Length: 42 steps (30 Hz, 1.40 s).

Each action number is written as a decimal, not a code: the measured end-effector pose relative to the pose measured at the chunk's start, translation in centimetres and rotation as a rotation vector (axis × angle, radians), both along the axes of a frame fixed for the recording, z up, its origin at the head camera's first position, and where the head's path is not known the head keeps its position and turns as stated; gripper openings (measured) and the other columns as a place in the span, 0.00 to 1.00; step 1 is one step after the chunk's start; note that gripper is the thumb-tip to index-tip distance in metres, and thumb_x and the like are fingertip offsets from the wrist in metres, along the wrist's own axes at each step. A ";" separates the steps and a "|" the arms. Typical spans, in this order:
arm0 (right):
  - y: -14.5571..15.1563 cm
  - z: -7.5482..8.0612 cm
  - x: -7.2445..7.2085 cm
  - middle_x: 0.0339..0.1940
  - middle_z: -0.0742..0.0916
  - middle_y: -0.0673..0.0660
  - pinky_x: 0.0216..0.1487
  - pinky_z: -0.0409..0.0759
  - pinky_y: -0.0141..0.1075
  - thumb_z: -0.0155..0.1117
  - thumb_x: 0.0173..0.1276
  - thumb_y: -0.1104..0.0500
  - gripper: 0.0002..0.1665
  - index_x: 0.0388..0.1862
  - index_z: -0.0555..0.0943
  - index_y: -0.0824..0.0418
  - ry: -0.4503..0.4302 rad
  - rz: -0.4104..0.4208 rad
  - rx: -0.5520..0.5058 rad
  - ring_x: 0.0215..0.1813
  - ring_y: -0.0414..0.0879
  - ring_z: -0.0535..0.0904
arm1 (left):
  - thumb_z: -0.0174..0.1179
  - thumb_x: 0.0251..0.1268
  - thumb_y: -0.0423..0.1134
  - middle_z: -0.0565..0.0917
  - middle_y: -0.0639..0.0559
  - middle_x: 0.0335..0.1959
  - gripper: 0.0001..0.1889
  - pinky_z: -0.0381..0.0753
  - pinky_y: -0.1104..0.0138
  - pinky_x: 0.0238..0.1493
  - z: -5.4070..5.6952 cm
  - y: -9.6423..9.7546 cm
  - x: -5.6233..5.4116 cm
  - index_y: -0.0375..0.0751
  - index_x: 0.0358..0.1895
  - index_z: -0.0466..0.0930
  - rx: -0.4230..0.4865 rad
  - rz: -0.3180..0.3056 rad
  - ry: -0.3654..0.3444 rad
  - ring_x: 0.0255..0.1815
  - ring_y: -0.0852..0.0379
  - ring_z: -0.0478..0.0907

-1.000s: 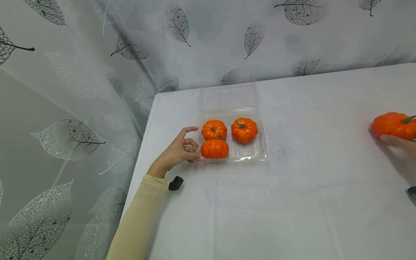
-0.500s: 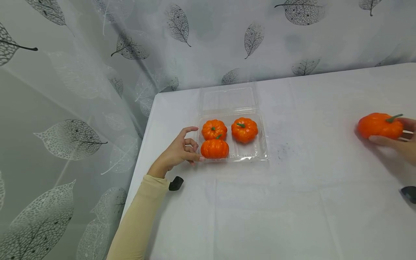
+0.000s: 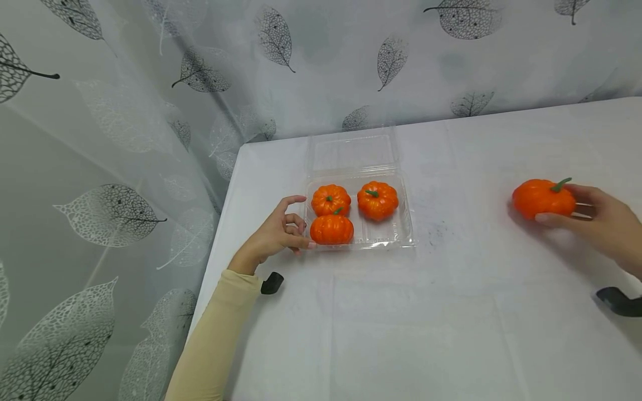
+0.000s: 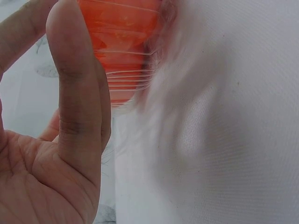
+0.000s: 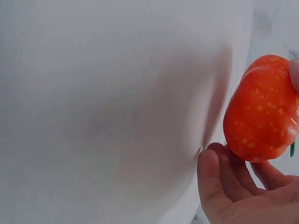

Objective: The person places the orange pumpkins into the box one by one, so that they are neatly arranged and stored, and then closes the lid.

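Observation:
A clear plastic clamshell container (image 3: 386,236) lies with its lid folded back, holding three small orange toy pumpkins; one pumpkin (image 3: 377,200) is on the right, two on the left. At its left side my left hand (image 3: 277,231) holds the edge, thumb at the front corner and forefinger farther back. The left wrist view has the thumb (image 4: 77,88) in front of the ribbed wall. Over on the right, my right hand (image 3: 597,220) grips another orange pumpkin (image 3: 539,199) with a green stem. The right wrist view shows that pumpkin (image 5: 261,112) between thumb and fingers, its shadow apart from it.
Both hands are over a white-covered table (image 3: 426,334). The open lid (image 3: 353,151) reaches toward the back edge. A leaf-patterned curtain (image 3: 321,61) hangs behind and along the left. Dark camera mounts (image 3: 272,283) stick out at the wrists.
My right hand has carried its pumpkin leftward, from the right border of the head view toward the container. The left hand and the container have stayed in place.

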State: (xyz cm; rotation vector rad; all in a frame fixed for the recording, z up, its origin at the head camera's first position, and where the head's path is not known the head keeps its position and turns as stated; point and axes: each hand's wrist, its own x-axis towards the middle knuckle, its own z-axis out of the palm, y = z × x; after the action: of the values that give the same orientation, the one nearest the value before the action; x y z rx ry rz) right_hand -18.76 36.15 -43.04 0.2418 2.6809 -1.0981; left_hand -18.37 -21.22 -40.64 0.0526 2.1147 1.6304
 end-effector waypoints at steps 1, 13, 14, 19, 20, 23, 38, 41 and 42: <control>-0.2 0.1 0.0 0.78 0.51 0.79 0.59 0.60 0.76 0.62 0.71 0.35 0.63 0.81 0.40 0.71 0.005 0.023 0.000 0.69 0.81 0.56 | 0.76 0.51 0.25 0.72 0.43 0.39 0.53 0.87 0.59 0.30 0.0 0.0 0.0 0.54 0.77 0.52 0.000 -0.001 0.001 0.25 0.51 0.76; -4.4 1.7 -0.2 0.71 0.67 0.76 0.49 0.84 0.38 0.65 0.71 0.39 0.54 0.81 0.51 0.66 -0.003 0.212 -0.068 0.64 0.66 0.70 | 0.75 0.51 0.25 0.72 0.43 0.39 0.53 0.87 0.58 0.30 -0.1 0.2 0.0 0.52 0.77 0.51 0.003 0.001 0.002 0.25 0.51 0.76; -4.8 1.9 -0.2 0.71 0.68 0.74 0.45 0.81 0.29 0.65 0.71 0.40 0.53 0.81 0.53 0.65 -0.005 0.225 -0.079 0.63 0.57 0.73 | 0.75 0.51 0.25 0.72 0.43 0.39 0.53 0.87 0.58 0.30 -0.1 0.2 0.0 0.52 0.77 0.51 0.004 0.001 0.003 0.25 0.51 0.76; -6.4 2.7 0.2 0.66 0.77 0.57 0.44 0.78 0.21 0.67 0.72 0.45 0.45 0.78 0.60 0.62 -0.001 0.281 -0.156 0.52 0.23 0.74 | 0.76 0.51 0.25 0.72 0.43 0.39 0.53 0.87 0.58 0.31 -0.3 0.1 -0.1 0.52 0.77 0.51 0.007 -0.002 0.003 0.26 0.50 0.77; -6.6 2.8 0.2 0.63 0.79 0.51 0.41 0.74 0.17 0.67 0.72 0.46 0.43 0.78 0.62 0.61 -0.001 0.293 -0.178 0.48 0.18 0.72 | 0.76 0.51 0.25 0.72 0.43 0.39 0.53 0.87 0.58 0.31 -0.3 0.1 -0.1 0.52 0.77 0.51 0.009 -0.003 0.003 0.26 0.50 0.77; -7.3 3.1 0.3 0.56 0.79 0.38 0.44 0.77 0.21 0.67 0.73 0.49 0.39 0.77 0.64 0.59 -0.009 0.345 -0.207 0.50 0.22 0.76 | 0.75 0.51 0.25 0.72 0.43 0.39 0.53 0.87 0.58 0.30 -0.2 0.1 -0.1 0.53 0.77 0.52 0.011 -0.002 0.002 0.26 0.50 0.77; -12.8 4.7 1.1 0.63 0.80 0.56 0.53 0.79 0.38 0.58 0.78 0.53 0.29 0.74 0.69 0.59 -0.045 0.528 -0.398 0.53 0.51 0.82 | 0.76 0.51 0.26 0.72 0.43 0.39 0.53 0.87 0.58 0.30 -0.1 0.3 0.0 0.52 0.77 0.52 0.011 0.004 0.001 0.27 0.50 0.78; -13.9 4.9 1.1 0.60 0.82 0.58 0.51 0.81 0.38 0.56 0.79 0.53 0.28 0.73 0.70 0.62 -0.061 0.526 -0.440 0.48 0.59 0.83 | 0.76 0.51 0.25 0.72 0.43 0.39 0.53 0.87 0.58 0.30 -0.1 0.3 0.0 0.53 0.77 0.52 0.016 0.006 0.000 0.26 0.50 0.78; -14.2 4.9 1.1 0.59 0.82 0.59 0.51 0.81 0.39 0.56 0.79 0.53 0.28 0.72 0.70 0.63 -0.063 0.524 -0.447 0.47 0.60 0.82 | 0.76 0.51 0.25 0.72 0.43 0.39 0.53 0.87 0.58 0.30 -0.1 0.3 0.0 0.52 0.77 0.51 0.015 0.006 0.002 0.26 0.50 0.78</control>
State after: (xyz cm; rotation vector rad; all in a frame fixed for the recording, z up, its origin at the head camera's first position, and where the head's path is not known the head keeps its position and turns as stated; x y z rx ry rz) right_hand -17.68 21.92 -38.15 -0.4670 2.1669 -1.4168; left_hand -18.33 -20.96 -40.73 0.0524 2.1062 1.6497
